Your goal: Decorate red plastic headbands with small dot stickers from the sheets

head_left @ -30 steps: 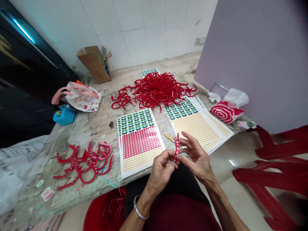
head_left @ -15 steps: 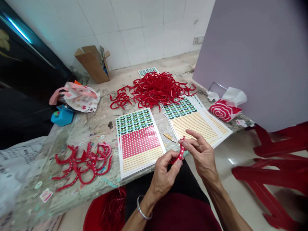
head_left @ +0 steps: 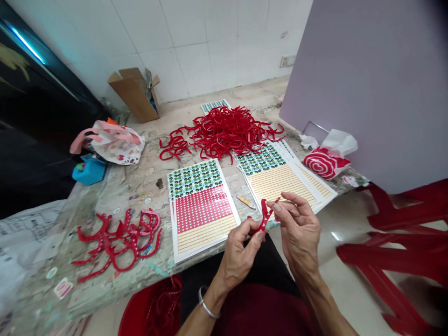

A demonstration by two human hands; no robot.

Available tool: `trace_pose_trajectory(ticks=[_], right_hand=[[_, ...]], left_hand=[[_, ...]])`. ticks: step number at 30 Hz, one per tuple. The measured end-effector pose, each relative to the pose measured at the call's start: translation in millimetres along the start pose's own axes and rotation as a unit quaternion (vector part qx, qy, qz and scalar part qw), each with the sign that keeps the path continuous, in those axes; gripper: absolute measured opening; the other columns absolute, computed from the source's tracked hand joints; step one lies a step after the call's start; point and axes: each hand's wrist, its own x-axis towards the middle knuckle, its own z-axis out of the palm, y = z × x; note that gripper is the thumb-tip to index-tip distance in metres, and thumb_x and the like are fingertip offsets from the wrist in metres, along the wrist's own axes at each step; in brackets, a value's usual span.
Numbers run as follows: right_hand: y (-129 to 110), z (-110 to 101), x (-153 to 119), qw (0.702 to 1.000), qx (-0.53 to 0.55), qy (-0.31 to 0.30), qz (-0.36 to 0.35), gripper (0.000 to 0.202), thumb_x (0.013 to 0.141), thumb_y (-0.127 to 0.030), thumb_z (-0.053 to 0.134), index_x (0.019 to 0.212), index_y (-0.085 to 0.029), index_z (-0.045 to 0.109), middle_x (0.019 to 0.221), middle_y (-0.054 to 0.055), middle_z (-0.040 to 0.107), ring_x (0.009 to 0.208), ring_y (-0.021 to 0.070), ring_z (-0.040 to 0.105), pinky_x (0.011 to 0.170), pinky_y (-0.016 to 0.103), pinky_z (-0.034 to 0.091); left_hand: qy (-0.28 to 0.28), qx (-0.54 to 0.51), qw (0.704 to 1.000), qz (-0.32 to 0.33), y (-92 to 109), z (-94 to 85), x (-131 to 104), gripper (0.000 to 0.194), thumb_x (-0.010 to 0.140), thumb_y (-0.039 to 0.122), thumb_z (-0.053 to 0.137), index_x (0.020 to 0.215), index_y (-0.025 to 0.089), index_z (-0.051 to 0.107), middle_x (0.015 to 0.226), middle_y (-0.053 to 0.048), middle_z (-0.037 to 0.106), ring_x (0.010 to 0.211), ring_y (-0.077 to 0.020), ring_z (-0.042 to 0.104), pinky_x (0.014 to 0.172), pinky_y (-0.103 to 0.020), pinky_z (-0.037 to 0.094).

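My left hand (head_left: 241, 249) pinches a narrow red curved band (head_left: 263, 205) just past the table's front edge. A thin red strip with white marks (head_left: 268, 215) lies along the band near my left fingers and splits away from it at the top, making a Y shape. My right hand (head_left: 297, 224) grips the free end of that strip between thumb and finger, its other fingers loosely bent. Beyond the hands is a sticker sheet (head_left: 203, 210) with green-blue, red and yellow rows. Another sheet stack (head_left: 280, 179), with green-blue and yellow rows, lies to the right.
A big heap of red bands (head_left: 231, 130) sits at the back of the table. Several white-dotted bands (head_left: 119, 242) lie at the left front. Around them are a yellow pen-like stick (head_left: 246, 201), a tissue pack (head_left: 325, 161), a cloth bag (head_left: 121, 144) and a cardboard box (head_left: 135, 98).
The strip's upper end has come away from the band. My right hand has moved slightly right with it, while my left hand stays nearly in place.
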Motion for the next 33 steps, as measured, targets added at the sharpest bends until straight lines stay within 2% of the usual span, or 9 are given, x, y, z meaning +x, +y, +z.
trace_pose_trajectory(ticks=[8, 12, 14, 16, 19, 22, 24, 29, 33], right_hand=[[6, 3, 1, 0.987, -0.145, -0.045, -0.06, 0.039, 0.077, -0.025, 0.064, 0.114, -0.019, 0.055, 0.081, 0.003, 0.068, 0.079, 0.0178, 0.064, 0.08, 0.036, 0.05], [12, -9, 8, 0.966, -0.231, -0.049, -0.108, 0.043, 0.078, -0.029, 0.062, 0.12, -0.024, 0.054, 0.111, 0.008, 0.062, 0.092, 0.0197, 0.059, 0.077, 0.035, 0.05], [13, -18, 13, 0.974, -0.2, -0.087, -0.063, 0.041, 0.08, -0.034, 0.058, 0.12, -0.024, 0.054, 0.121, 0.009, 0.057, 0.098, 0.0206, 0.056, 0.072, 0.033, 0.051], [11, -27, 15, 0.977, -0.121, -0.173, 0.026, 0.042, 0.082, -0.039, 0.055, 0.121, -0.024, 0.052, 0.123, 0.01, 0.056, 0.101, 0.0211, 0.056, 0.07, 0.031, 0.052], [6, -31, 11, 0.951, -0.016, -0.275, 0.137, 0.052, 0.078, -0.037, 0.061, 0.125, -0.024, 0.046, 0.115, 0.011, 0.059, 0.086, 0.0184, 0.06, 0.061, 0.028, 0.053], [2, -27, 4, 0.951, 0.009, -0.263, 0.16, 0.059, 0.072, -0.031, 0.068, 0.125, -0.027, 0.043, 0.106, 0.008, 0.061, 0.066, 0.0127, 0.058, 0.045, 0.021, 0.048], [-1, -24, 1, 0.951, 0.002, -0.264, 0.163, 0.059, 0.071, -0.029, 0.07, 0.124, -0.027, 0.043, 0.103, 0.006, 0.061, 0.063, 0.012, 0.057, 0.041, 0.02, 0.047], [-6, -21, 0, 0.949, -0.018, -0.275, 0.151, 0.053, 0.073, -0.025, 0.069, 0.121, -0.025, 0.046, 0.1, 0.005, 0.063, 0.079, 0.0151, 0.06, 0.056, 0.022, 0.052], [-11, -21, -2, 0.95, -0.023, -0.27, 0.157, 0.049, 0.072, -0.023, 0.07, 0.116, -0.025, 0.048, 0.095, 0.004, 0.065, 0.083, 0.0157, 0.061, 0.065, 0.024, 0.052]], left_hand=[[0.005, -0.072, 0.997, -0.024, -4, -2.8, -4, 0.018, 0.086, 0.03, 0.05, 0.084, 0.016, 0.059, 0.072, -0.001, 0.055, 0.064, -0.0111, 0.047, 0.061, -0.022, 0.037], [-0.006, -0.107, 0.994, -0.025, -6, -2.8, -6, 0.017, 0.086, 0.029, 0.05, 0.086, 0.015, 0.06, 0.073, -0.002, 0.056, 0.064, -0.0109, 0.047, 0.061, -0.022, 0.039], [-0.018, -0.129, 0.991, -0.026, -7, -1.9, -6, 0.017, 0.086, 0.028, 0.05, 0.088, 0.014, 0.06, 0.074, -0.002, 0.056, 0.064, -0.0106, 0.048, 0.062, -0.022, 0.04], [-0.03, -0.14, 0.989, -0.026, -6, -0.7, -6, 0.017, 0.086, 0.027, 0.05, 0.089, 0.014, 0.06, 0.077, -0.003, 0.057, 0.065, -0.0109, 0.05, 0.064, -0.023, 0.042], [-0.053, -0.149, 0.987, -0.023, -5, 1.1, -5, 0.017, 0.086, 0.025, 0.05, 0.091, 0.014, 0.061, 0.08, -0.005, 0.06, 0.069, -0.0128, 0.054, 0.069, -0.025, 0.043], [-0.07, -0.144, 0.987, -0.025, -2, 2.4, -3, 0.017, 0.087, 0.024, 0.049, 0.092, 0.014, 0.062, 0.08, -0.005, 0.06, 0.076, -0.0146, 0.055, 0.074, -0.026, 0.042], [-0.07, -0.132, 0.988, -0.03, -1, 2.8, -3, 0.017, 0.088, 0.025, 0.048, 0.092, 0.015, 0.061, 0.076, -0.003, 0.058, 0.075, -0.0137, 0.053, 0.072, -0.025, 0.041], [-0.052, -0.076, 0.996, -0.02, 2, 3.2, -4, 0.018, 0.089, 0.026, 0.045, 0.088, 0.016, 0.06, 0.07, 0.0, 0.051, 0.067, -0.011, 0.047, 0.065, -0.022, 0.038], [-0.032, -0.023, 0.999, 0.004, 3, 3.5, -5, 0.019, 0.088, 0.025, 0.046, 0.093, 0.016, 0.062, 0.073, -0.002, 0.054, 0.07, -0.0126, 0.05, 0.068, -0.023, 0.041]])
